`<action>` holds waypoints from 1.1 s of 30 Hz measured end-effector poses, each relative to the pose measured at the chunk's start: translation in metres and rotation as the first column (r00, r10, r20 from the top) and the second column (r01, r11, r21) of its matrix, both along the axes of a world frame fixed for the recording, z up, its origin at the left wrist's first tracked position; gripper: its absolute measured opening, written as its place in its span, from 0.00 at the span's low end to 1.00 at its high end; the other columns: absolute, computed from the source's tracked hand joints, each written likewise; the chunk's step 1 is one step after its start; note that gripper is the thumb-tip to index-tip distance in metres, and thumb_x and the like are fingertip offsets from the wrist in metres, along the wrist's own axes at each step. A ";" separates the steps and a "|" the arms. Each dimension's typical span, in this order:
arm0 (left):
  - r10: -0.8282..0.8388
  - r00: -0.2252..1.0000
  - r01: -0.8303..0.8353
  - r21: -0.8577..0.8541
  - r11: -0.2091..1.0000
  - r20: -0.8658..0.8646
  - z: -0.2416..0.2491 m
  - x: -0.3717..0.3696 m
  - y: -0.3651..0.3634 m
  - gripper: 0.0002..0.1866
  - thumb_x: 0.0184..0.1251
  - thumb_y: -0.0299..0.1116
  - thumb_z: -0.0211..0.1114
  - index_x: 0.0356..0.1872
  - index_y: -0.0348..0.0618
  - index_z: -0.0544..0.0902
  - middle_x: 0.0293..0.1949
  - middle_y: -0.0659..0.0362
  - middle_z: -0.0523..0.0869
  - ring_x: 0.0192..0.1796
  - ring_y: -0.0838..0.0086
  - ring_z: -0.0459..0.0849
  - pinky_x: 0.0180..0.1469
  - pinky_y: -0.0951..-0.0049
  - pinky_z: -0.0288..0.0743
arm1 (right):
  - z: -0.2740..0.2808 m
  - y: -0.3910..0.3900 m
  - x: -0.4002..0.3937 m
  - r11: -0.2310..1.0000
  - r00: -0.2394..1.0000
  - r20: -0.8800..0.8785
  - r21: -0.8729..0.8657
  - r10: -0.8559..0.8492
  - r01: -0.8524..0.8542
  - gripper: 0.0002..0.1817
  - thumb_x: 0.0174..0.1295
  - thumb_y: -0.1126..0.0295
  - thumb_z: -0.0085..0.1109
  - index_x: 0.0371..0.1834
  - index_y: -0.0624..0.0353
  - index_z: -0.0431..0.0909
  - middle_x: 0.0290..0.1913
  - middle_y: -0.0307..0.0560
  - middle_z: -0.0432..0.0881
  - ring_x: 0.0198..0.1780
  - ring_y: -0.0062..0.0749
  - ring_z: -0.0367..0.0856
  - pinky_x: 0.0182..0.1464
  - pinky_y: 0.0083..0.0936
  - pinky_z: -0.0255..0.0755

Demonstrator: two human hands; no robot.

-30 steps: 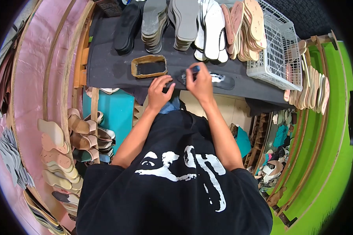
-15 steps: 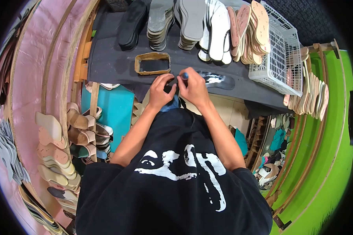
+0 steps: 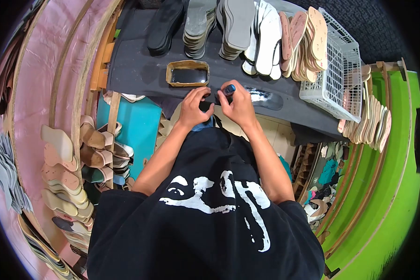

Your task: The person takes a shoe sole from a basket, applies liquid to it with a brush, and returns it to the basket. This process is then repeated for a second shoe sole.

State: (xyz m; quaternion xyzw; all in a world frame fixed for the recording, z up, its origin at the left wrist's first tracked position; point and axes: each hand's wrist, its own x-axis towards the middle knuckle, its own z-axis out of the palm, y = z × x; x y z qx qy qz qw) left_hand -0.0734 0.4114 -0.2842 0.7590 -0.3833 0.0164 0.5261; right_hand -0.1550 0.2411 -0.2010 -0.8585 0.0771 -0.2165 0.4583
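My right hand (image 3: 237,103) is closed around a tool with a blue-ended handle (image 3: 230,88); its working end is hidden. Close to it, my left hand (image 3: 194,109) has its fingers and thumb curled about a dark piece (image 3: 204,103) that barely shows against the black cloth. A black sole-shaped piece (image 3: 271,101) with a wet-looking, shiny surface lies flat on the table, just right of my right hand. Beyond my left hand stands a shallow brown tray (image 3: 188,85) with a dark, glossy bottom.
Along the table's (image 3: 135,70) far side stand stacks of black soles (image 3: 165,28), grey soles (image 3: 236,23), white soles (image 3: 269,42) and tan insoles (image 3: 317,39). A white plastic crate (image 3: 333,88) sits at the right end. Racks of shoe parts (image 3: 63,182) flank both sides.
The whole view has shifted slightly. My hands have moved a little apart, and the tool's blue end now tips differently. Less white shows on the sole-shaped piece beside my right hand.
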 end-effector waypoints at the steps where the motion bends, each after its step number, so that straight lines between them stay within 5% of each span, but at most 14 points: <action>1: -0.002 1.000 0.002 0.003 1.000 0.000 0.000 0.000 0.000 0.27 0.53 0.26 0.82 0.57 0.38 0.86 0.55 0.52 0.91 0.52 0.63 0.92 0.50 0.68 0.89 | -0.001 0.000 0.001 1.000 1.000 -0.004 -0.001 -0.002 0.002 0.09 0.65 0.80 0.72 0.43 0.64 0.80 0.38 0.55 0.84 0.35 0.58 0.87 0.38 0.41 0.80; 13: 0.012 1.000 -0.012 0.002 1.000 0.015 0.000 -0.001 -0.001 0.27 0.53 0.25 0.82 0.57 0.39 0.87 0.56 0.53 0.91 0.53 0.63 0.93 0.51 0.68 0.90 | -0.003 -0.001 -0.005 0.998 0.998 0.013 0.005 -0.057 0.057 0.09 0.65 0.79 0.72 0.44 0.64 0.81 0.38 0.55 0.83 0.36 0.57 0.86 0.40 0.41 0.80; 15: 0.013 0.999 -0.014 0.010 1.000 0.035 -0.001 -0.001 -0.001 0.27 0.53 0.25 0.82 0.57 0.39 0.87 0.56 0.53 0.91 0.53 0.63 0.92 0.51 0.68 0.90 | -0.002 -0.002 -0.008 0.992 0.998 0.067 -0.124 -0.015 0.023 0.08 0.66 0.80 0.73 0.43 0.66 0.81 0.39 0.53 0.86 0.36 0.45 0.90 0.38 0.33 0.81; 19: 0.012 0.999 -0.012 0.009 1.000 0.038 -0.001 -0.001 -0.001 0.27 0.53 0.25 0.82 0.58 0.39 0.87 0.56 0.53 0.91 0.52 0.63 0.92 0.50 0.68 0.90 | 0.001 -0.006 -0.011 0.999 0.999 -0.050 -0.032 -0.019 0.017 0.09 0.66 0.80 0.73 0.44 0.66 0.81 0.39 0.54 0.86 0.37 0.47 0.90 0.39 0.33 0.81; 21: 0.012 0.998 -0.012 0.010 1.000 0.061 -0.003 -0.001 -0.002 0.27 0.53 0.25 0.82 0.58 0.39 0.87 0.56 0.53 0.91 0.52 0.63 0.92 0.50 0.68 0.90 | 0.001 -0.002 -0.006 1.000 0.998 0.067 -0.026 -0.013 0.015 0.09 0.65 0.79 0.73 0.44 0.65 0.81 0.38 0.55 0.85 0.36 0.56 0.87 0.39 0.39 0.80; 27: 0.006 0.999 -0.006 0.012 1.000 0.049 -0.001 0.001 0.000 0.27 0.53 0.25 0.83 0.58 0.40 0.88 0.57 0.53 0.91 0.51 0.63 0.92 0.50 0.68 0.90 | 0.007 -0.007 -0.020 1.000 0.997 -0.074 0.001 -0.031 0.031 0.09 0.65 0.79 0.73 0.44 0.64 0.81 0.39 0.55 0.86 0.37 0.55 0.88 0.39 0.37 0.81; 33: 0.007 0.999 -0.008 0.021 1.000 0.040 -0.001 -0.001 -0.001 0.27 0.53 0.26 0.83 0.58 0.39 0.88 0.58 0.53 0.91 0.51 0.63 0.92 0.50 0.67 0.90 | 0.005 -0.004 -0.019 0.998 0.999 0.033 -0.056 0.025 -0.023 0.09 0.65 0.80 0.74 0.44 0.64 0.82 0.39 0.54 0.86 0.38 0.53 0.89 0.40 0.38 0.81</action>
